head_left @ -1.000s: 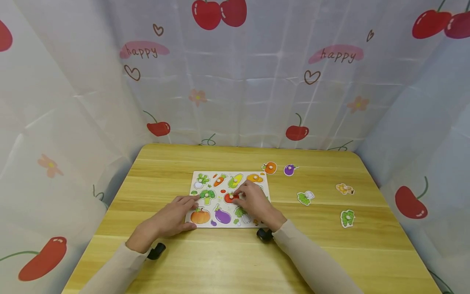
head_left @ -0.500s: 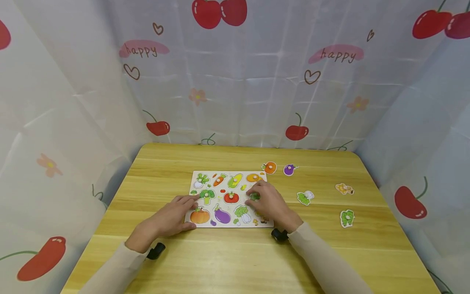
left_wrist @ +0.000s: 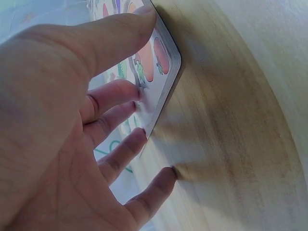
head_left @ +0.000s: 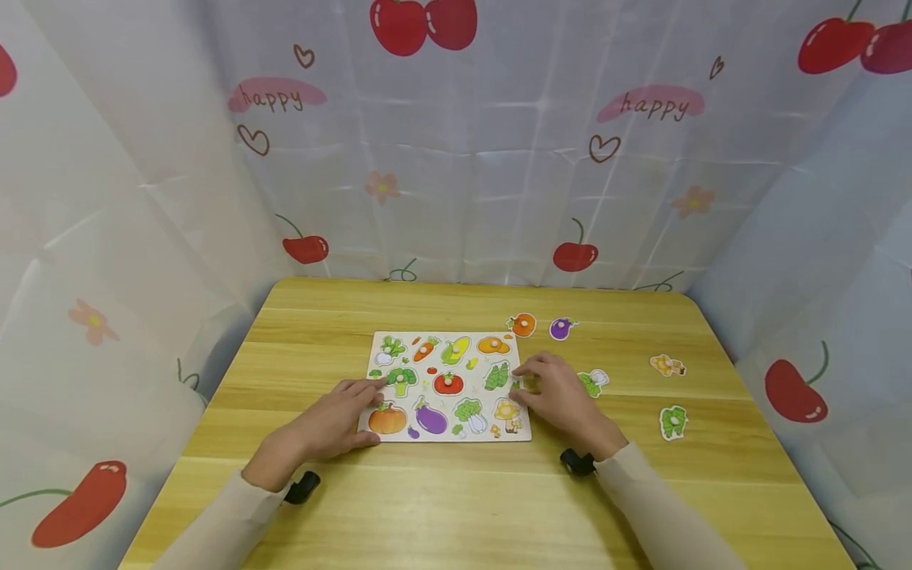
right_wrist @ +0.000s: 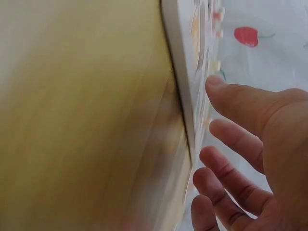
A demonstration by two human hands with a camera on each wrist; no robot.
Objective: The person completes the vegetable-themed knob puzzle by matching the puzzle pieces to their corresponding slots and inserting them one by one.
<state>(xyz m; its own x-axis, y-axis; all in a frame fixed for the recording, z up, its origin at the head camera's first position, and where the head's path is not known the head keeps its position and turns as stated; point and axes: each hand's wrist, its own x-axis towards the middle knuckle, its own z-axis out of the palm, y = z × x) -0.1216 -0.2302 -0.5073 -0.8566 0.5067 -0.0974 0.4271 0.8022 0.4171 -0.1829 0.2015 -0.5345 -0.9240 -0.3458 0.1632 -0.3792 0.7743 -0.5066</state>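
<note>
Puzzle board [head_left: 450, 385] mostly filled. Five vegetable pieces [head_left: 594, 383] loose on desk [head_left: 456, 491], 1–3 o'clock. Left hand [head_left: 329, 423] flat, steadying board; right hand [head_left: 559, 396] empty, relaxed.

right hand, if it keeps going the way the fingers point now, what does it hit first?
Probably the puzzle board. The right hand sits at the board's right edge, fingers pointing left over it. First piece in line looks like the green leafy one; depth is unclear, so it might pass over it.
</note>
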